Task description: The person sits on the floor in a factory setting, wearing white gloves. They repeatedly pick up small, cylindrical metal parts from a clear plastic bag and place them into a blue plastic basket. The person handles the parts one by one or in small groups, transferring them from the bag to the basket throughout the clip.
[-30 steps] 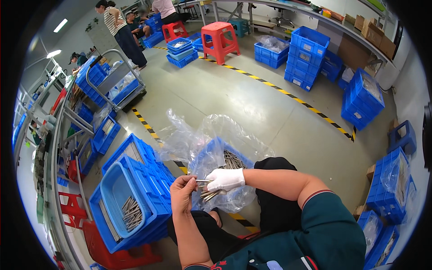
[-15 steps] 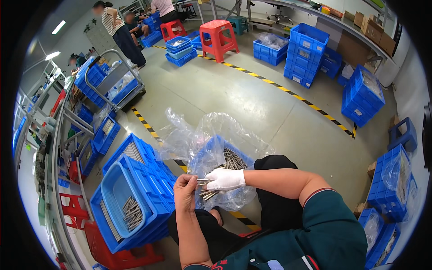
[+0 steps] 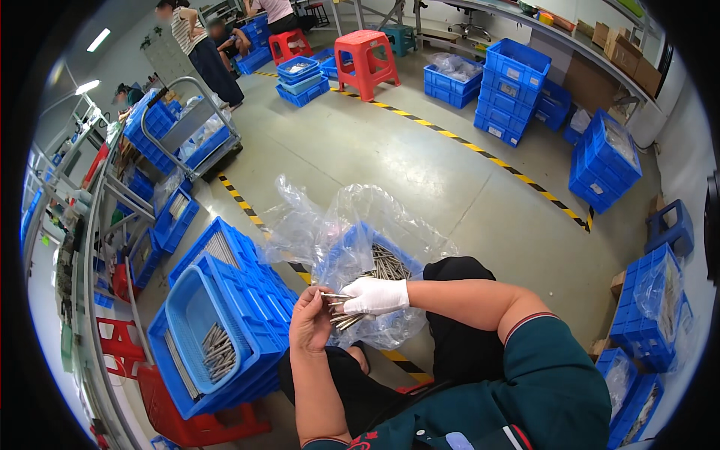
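My right hand [image 3: 377, 296], in a white glove, is closed around a bunch of thin metal rods [image 3: 345, 321] whose ends stick out toward the left. My bare left hand [image 3: 310, 322] is just beside it, thumb and fingers pinched at the end of one rod [image 3: 335, 295]. Beneath and beyond both hands, a blue crate [image 3: 352, 241] lined with a clear plastic bag [image 3: 289, 217] holds a heap of similar rods [image 3: 388, 264]. To my left, a light blue basket [image 3: 180, 300] contains a smaller pile of rods [image 3: 218, 352].
The basket rests on stacked blue crates [image 3: 262, 315], beside a red stool [image 3: 169, 409]. Farther off are a trolley [image 3: 180, 131], another red stool [image 3: 366, 64] and crate stacks [image 3: 510, 90]. Yellow-black tape [image 3: 480, 150] marks the floor. Other people [image 3: 199, 52] are at the far left.
My left fingers have shifted slightly upward at the rod ends, and the rods protruding from my right hand look more spread. My right hand stays nearly in place.
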The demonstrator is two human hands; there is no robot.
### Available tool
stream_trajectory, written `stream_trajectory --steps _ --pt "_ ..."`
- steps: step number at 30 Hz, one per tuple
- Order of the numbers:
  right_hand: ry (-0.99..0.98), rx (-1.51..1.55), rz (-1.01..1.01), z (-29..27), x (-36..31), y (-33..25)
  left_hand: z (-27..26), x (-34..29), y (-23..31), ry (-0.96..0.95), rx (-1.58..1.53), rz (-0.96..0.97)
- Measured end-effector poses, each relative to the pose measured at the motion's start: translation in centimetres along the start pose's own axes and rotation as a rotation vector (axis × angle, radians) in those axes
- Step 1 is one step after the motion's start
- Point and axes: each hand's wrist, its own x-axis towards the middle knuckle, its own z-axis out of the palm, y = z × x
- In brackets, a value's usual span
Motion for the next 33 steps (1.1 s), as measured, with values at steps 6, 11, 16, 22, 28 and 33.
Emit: stream_trajectory --steps 6,11,16,22,28,33 --pt "-0.019 -0.003 0.001 0.1 -0.1 0.2 -0.7 0.1 -0.2 0.012 -0.034 -0.06" --pt "-0.057 0.099 -0.002 0.1 -0.1 0.6 0.7 -0.1 -0.3 -0.009 -0.068 -0.058" --pt "0.001 0.038 0.013 -0.5 0.6 0.5 1.3 0.0 0.1 0.161 0.344 0.171" --pt "-0.004 -0.061 0.009 -0.6 0.8 0.7 1.0 -0.2 0.5 0.203 0.542 0.23" --pt "-0.028 -0.132 0.055 -0.6 0.8 1.0 1.7 -0.5 0.7 0.184 0.64 0.231" --pt "-0.05 -0.067 0.081 -0.7 1.1 1.3 0.4 0.0 0.9 0.312 0.755 0.357"
